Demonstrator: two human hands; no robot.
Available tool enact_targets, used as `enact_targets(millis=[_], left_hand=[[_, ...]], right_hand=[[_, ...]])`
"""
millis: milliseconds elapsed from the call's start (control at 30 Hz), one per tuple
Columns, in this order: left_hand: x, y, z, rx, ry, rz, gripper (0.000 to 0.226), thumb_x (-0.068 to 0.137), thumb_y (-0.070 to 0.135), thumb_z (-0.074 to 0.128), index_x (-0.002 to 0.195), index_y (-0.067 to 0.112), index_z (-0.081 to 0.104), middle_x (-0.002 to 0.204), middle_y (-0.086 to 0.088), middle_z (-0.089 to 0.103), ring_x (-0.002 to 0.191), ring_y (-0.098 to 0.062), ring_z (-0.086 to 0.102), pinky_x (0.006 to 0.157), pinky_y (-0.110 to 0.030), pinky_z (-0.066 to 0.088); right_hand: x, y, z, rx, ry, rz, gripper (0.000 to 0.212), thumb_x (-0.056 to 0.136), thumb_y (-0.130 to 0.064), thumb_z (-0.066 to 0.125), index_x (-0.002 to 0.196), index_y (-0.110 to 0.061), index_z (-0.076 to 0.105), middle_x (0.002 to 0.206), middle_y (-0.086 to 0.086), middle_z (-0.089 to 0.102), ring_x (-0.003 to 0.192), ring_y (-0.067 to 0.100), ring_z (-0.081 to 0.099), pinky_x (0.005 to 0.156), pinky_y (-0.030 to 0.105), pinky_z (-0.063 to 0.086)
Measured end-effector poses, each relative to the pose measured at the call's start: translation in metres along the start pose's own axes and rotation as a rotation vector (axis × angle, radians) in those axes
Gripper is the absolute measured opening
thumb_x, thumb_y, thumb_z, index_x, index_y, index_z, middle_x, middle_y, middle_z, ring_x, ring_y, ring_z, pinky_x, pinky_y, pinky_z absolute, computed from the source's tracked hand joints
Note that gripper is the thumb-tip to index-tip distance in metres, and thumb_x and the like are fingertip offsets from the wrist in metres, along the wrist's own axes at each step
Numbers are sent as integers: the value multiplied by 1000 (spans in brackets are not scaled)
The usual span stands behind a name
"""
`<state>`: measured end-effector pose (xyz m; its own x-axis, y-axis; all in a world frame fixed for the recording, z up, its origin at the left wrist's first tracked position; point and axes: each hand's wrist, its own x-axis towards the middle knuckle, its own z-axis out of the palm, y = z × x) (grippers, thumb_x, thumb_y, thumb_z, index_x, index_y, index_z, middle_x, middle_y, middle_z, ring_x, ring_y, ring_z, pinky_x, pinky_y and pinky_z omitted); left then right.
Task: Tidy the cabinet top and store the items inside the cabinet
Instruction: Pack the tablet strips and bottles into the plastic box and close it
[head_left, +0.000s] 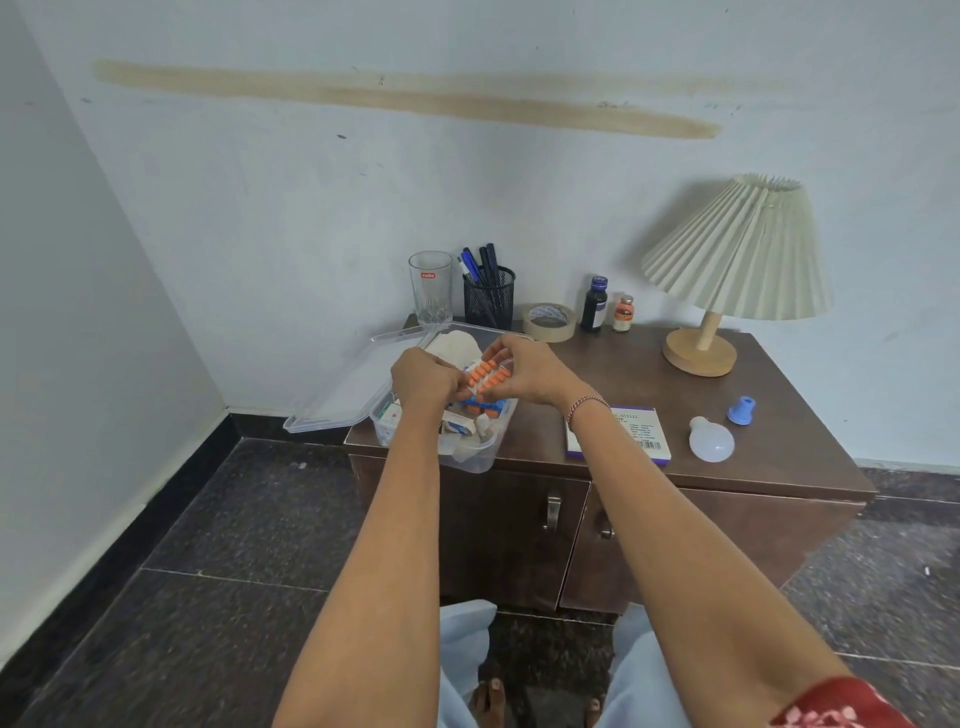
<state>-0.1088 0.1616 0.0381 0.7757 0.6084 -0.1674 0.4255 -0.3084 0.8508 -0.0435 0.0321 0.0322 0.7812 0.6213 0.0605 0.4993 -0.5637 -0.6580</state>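
In the head view, your left hand and right hand pinched the orange pill strip at its nine and three o'clock ends, fingers curled on it, just above the open clear box at the nine o'clock end of the cabinet top.

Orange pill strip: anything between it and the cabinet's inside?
Yes: the left door and right door are both shut. The left hand and right hand hold the orange pill strip above the open clear box.
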Motion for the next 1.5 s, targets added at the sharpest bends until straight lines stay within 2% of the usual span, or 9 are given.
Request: enact_targets(millis=[67, 167, 600, 733, 933, 1067, 1200, 1333, 1500], left_hand=[[2, -3, 1, 120, 60, 50, 25, 81, 16, 72, 102, 2, 72, 98, -14, 72, 90, -21, 70, 86, -30, 54], [-1, -6, 2, 290, 146, 133, 32, 83, 19, 69, 110, 2, 67, 112, -14, 67, 104, -26, 64, 85, -29, 50], [1, -10, 7, 524, 163, 191, 34, 89, 22, 64, 120, 9, 60, 121, -12, 62, 110, -25, 60, 92, -29, 48], [1, -5, 8, 538, 201, 195, 35, 88, 22, 65, 120, 9, 60, 121, -12, 63, 109, -26, 61, 91, -30, 50], [-8, 11, 19, 367, 225, 293, 29, 92, 22, 57, 114, 8, 68, 113, -11, 69, 104, -24, 64, 83, -30, 49], [-24, 27, 43, 179, 177, 423, 26, 91, 20, 52, 96, 5, 73, 98, -13, 72, 96, -27, 64, 82, -32, 45], [-31, 45, 85, -44, 18, 420, 31, 95, 21, 49, 116, 6, 66, 111, -12, 69, 105, -24, 63, 96, -32, 47], [-22, 66, 134, -203, -224, 251, 34, 96, 22, 46, 123, 8, 60, 120, -15, 65, 112, -28, 60, 100, -41, 48], [12, 89, 184, -211, -340, 137, 34, 97, 19, 43, 127, 10, 57, 130, -13, 57, 119, -28, 54, 99, -33, 42]], right_hand=[[1, -4, 3, -42, -26, -4, 63, 67, -18, 83, 119, -10, 49, 123, 9, 56, 110, 22, 57, 87, 27, 49], [2, -8, 8, -111, -58, -3, 66, 67, -15, 82, 122, -12, 45, 126, 9, 55, 110, 24, 56, 90, 32, 50], [9, -7, 12, -210, -133, 18, 68, 76, -13, 76, 133, -18, 41, 138, 8, 50, 125, 25, 49, 111, 45, 37], [8, -4, 3, -114, -119, 3, 69, 75, -15, 76, 136, -17, 42, 141, 7, 49, 130, 22, 45, 109, 36, 36], [1, 6, -17, -43, 55, -39, 49, 86, -23, 67, 131, -13, 51, 137, 6, 54, 128, 19, 49, 106, 32, 38], [-9, 25, -38, 27, 319, 24, 42, 90, -20, 60, 129, -7, 54, 133, 9, 57, 123, 22, 53, 102, 27, 39], [-10, 62, -62, 46, 504, 188, 36, 92, -12, 53, 125, 2, 54, 126, 19, 59, 113, 31, 56, 92, 25, 39], [-2, 100, -76, 51, 471, 351, 39, 91, -12, 51, 128, 2, 50, 132, 22, 54, 123, 34, 50, 101, 33, 37], [25, 126, -88, 113, 384, 385, 33, 92, -11, 51, 123, 1, 55, 126, 22, 59, 117, 34, 55, 97, 34, 41]])
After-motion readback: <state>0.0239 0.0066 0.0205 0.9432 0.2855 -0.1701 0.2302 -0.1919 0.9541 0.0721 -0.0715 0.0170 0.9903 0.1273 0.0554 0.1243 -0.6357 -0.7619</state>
